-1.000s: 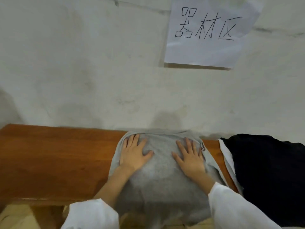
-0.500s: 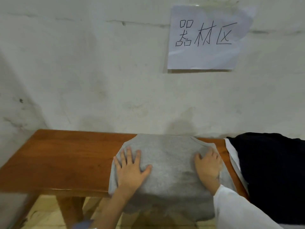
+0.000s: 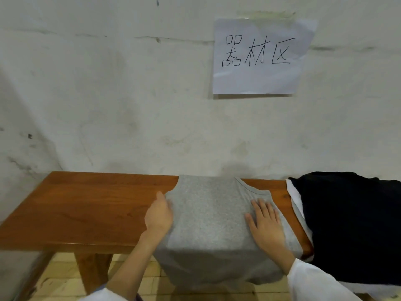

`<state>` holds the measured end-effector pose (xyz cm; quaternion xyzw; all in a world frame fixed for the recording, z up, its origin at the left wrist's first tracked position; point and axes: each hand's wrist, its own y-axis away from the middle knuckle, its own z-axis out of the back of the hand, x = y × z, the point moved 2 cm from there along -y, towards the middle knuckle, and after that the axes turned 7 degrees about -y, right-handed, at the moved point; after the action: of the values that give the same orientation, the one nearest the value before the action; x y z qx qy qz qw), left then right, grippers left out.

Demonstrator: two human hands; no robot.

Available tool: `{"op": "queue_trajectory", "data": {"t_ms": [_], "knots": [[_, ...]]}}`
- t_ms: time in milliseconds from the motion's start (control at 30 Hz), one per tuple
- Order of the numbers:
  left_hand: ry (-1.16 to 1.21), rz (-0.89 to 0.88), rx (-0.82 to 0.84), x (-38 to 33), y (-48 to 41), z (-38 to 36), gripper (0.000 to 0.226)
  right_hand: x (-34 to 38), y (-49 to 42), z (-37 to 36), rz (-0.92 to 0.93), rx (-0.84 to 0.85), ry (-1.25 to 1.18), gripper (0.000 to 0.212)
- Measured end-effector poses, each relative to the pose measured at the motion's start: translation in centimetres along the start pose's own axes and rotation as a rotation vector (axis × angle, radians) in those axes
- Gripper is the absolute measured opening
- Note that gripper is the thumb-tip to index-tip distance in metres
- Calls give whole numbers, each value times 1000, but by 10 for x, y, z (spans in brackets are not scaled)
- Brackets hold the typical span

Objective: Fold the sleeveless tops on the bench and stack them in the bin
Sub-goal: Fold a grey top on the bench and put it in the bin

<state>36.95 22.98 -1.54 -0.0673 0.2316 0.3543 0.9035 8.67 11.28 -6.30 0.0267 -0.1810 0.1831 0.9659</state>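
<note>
Head view: left hand [image 3: 159, 215] grips top [image 3: 208, 218] at its left edge; right hand [image 3: 265, 223], fingers straight, presses it onto bench [image 3: 86, 205].

A rough whitewashed wall [image 3: 108, 94], stained and marked with thin cracks, fills the view beyond both hands. Up beyond the right hand [image 3: 265, 227], a sheet of white paper [image 3: 258, 57] with handwritten characters is taped to it. The reddish-brown wooden table [image 3: 86, 213] stands against the wall's foot, its top reaching far out to the left of the left hand [image 3: 159, 216]. Below that hand a table leg [image 3: 93, 272] stands on a floor [image 3: 63, 276] of pale yellowish tiles. The light is soft and even.
</note>
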Motion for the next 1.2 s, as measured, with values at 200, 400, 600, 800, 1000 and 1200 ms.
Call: {"op": "queue_trajectory", "data": {"t_ms": [200, 400, 600, 800, 1000, 1200], "knots": [[513, 213, -242, -7, -10, 31, 40, 6, 7, 1, -42, 8, 15, 112], [-64, -96, -283, -7, 14, -10, 52, 17, 15, 0, -152, 26, 52, 67], [-416, -212, 59, -4, 16, -57, 63, 19, 7, 0, -198, 21, 93, 72], [-442, -254, 79, 4, -10, -56, 58, 13, -6, -3, -167, 32, 65, 77], [-469, -311, 94, 7, 4, -52, 68, 5, 0, 2, -82, 150, 82, 100], [34, -425, -184, 1, 51, -29, 37, 12, 38, 42, -36, -77, -425, 28]]}}
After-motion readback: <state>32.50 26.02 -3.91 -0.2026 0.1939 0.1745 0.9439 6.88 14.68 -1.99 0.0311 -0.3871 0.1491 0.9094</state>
